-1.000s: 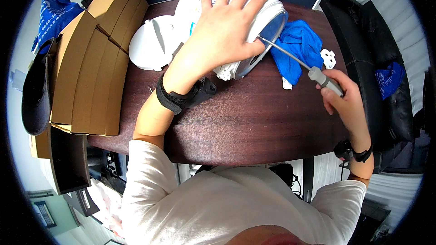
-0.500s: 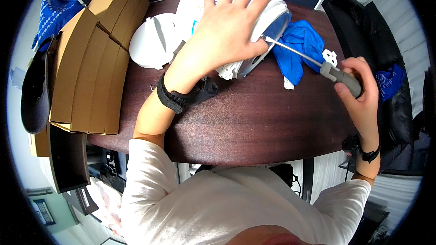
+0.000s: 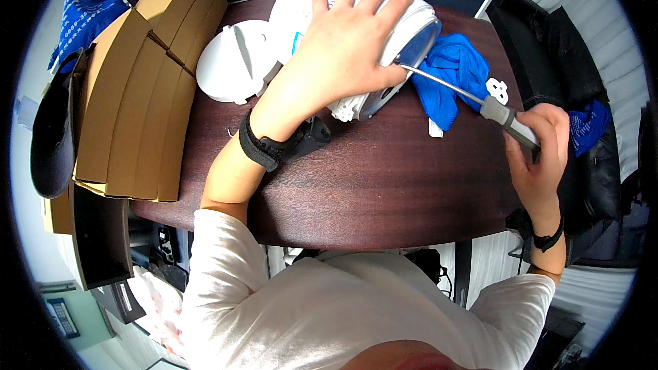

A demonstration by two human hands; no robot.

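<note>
At right of frame, the right hand (image 3: 541,154) is clenched around a grey-handled screwdriver (image 3: 473,99), its shaft tip meeting the white round appliance (image 3: 411,27) at upper centre on the dark table (image 3: 384,185); the left hand (image 3: 346,48) lies spread flat across it, beside a blue cloth (image 3: 452,68).

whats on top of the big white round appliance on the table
The left hand lies spread flat on top of the white round appliance, palm down. A screwdriver, held in the right hand, meets its side. Whatever is under the palm is covered.
</note>
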